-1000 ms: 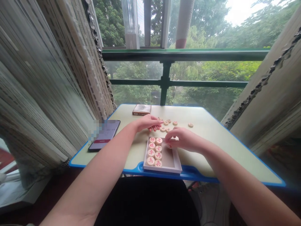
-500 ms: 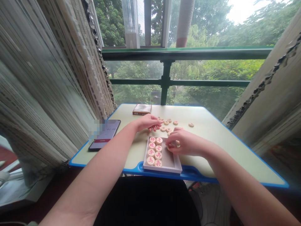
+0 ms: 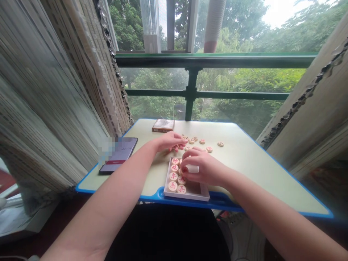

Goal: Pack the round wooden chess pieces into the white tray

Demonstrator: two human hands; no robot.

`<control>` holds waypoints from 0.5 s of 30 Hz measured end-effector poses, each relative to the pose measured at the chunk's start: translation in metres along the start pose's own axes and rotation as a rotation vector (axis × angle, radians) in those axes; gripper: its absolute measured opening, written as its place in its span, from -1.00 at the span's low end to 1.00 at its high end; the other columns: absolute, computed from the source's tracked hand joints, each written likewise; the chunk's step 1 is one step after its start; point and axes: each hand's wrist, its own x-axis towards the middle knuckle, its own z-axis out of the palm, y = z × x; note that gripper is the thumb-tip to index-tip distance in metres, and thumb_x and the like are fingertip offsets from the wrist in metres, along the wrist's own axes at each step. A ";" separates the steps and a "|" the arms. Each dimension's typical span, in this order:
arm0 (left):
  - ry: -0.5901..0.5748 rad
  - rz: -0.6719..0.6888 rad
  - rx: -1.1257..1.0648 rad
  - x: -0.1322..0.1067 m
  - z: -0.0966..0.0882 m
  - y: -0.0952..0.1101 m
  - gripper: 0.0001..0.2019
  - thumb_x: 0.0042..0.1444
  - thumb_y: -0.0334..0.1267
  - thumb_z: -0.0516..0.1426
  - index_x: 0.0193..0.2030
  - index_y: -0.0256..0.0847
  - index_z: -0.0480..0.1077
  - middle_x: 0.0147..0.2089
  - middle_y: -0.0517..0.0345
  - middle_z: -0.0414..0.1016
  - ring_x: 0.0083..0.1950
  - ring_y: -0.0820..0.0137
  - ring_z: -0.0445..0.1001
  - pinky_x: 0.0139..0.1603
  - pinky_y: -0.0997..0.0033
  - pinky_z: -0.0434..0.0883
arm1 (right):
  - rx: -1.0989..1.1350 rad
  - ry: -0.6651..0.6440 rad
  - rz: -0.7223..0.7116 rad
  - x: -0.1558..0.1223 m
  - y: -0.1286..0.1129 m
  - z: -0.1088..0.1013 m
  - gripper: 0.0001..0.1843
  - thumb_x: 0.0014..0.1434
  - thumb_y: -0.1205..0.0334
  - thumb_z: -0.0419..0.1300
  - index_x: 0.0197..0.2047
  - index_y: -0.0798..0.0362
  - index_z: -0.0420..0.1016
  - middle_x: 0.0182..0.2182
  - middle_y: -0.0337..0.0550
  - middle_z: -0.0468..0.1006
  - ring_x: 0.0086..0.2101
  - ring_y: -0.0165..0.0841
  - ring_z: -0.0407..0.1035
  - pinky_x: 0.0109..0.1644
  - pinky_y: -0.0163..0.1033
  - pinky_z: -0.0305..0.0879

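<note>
A shallow white box point(image 3: 202, 196) lies at the near edge of a pale table with a blue rim point(image 3: 250, 159). Round wooden chess pieces with red characters point(image 3: 173, 177) fill its left side in two columns. My right hand point(image 3: 202, 167) hovers over the box and pinches a short stack of pieces point(image 3: 191, 169) turned on its side, against the second column. My left hand point(image 3: 170, 140) rests curled on the table behind the box, fingertips by several loose pieces point(image 3: 194, 139); whether it holds one is hidden.
A phone point(image 3: 119, 154) lies near the table's left edge. A small brown box point(image 3: 163, 125) sits at the far edge. One stray piece point(image 3: 220, 144) lies to the right. Curtains hang on both sides and a green railing point(image 3: 214, 60) crosses behind the table.
My right hand has slid left across the box and now grips a stack of pieces on its side. A loose piece it covered now shows. My left hand has barely moved.
</note>
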 end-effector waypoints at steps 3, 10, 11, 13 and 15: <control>0.001 -0.003 0.024 0.000 -0.001 0.000 -0.56 -0.17 0.08 0.20 -0.40 -0.35 0.45 -0.39 0.02 0.48 -0.56 0.56 0.32 -0.67 0.56 0.04 | 0.007 -0.013 0.023 0.000 0.000 0.000 -0.93 0.02 0.27 0.21 -0.36 -0.01 0.52 -0.30 -0.13 0.44 -0.24 -0.32 0.28 -0.07 -0.15 0.24; 0.015 0.000 0.035 0.000 -0.001 0.001 -0.57 -0.16 0.08 0.19 -0.39 -0.33 0.45 -0.38 0.04 0.49 -0.56 0.56 0.32 -0.66 0.56 0.01 | 0.016 -0.057 0.065 -0.001 -0.001 -0.008 -0.88 0.00 0.25 0.23 -0.33 0.02 0.54 -0.33 -0.12 0.40 -0.24 -0.34 0.28 -0.11 -0.21 0.26; 0.015 0.002 0.035 0.000 -0.001 0.000 -0.58 -0.15 0.07 0.19 -0.39 -0.33 0.45 -0.38 0.04 0.49 -0.56 0.56 0.32 -0.66 0.56 0.01 | 0.015 -0.059 0.065 -0.001 -0.001 -0.008 -0.90 0.00 0.26 0.23 -0.34 0.02 0.54 -0.34 -0.13 0.40 -0.25 -0.35 0.28 -0.12 -0.22 0.26; 0.016 0.008 0.037 0.000 -0.001 0.000 -0.58 -0.14 0.07 0.19 -0.38 -0.33 0.45 -0.37 0.04 0.49 -0.55 0.56 0.33 -0.66 0.56 0.02 | 0.017 -0.060 0.062 -0.001 0.001 -0.007 -0.91 0.00 0.26 0.23 -0.36 0.01 0.55 -0.35 -0.14 0.40 -0.27 -0.36 0.29 -0.13 -0.23 0.25; 0.014 0.010 0.042 0.000 -0.001 0.000 -0.59 -0.14 0.06 0.19 -0.38 -0.33 0.45 -0.37 0.03 0.50 -0.55 0.55 0.33 -0.66 0.55 0.03 | 0.020 -0.059 0.056 -0.001 0.002 -0.006 -0.91 0.01 0.27 0.22 -0.36 0.01 0.55 -0.36 -0.14 0.40 -0.28 -0.36 0.29 -0.14 -0.24 0.25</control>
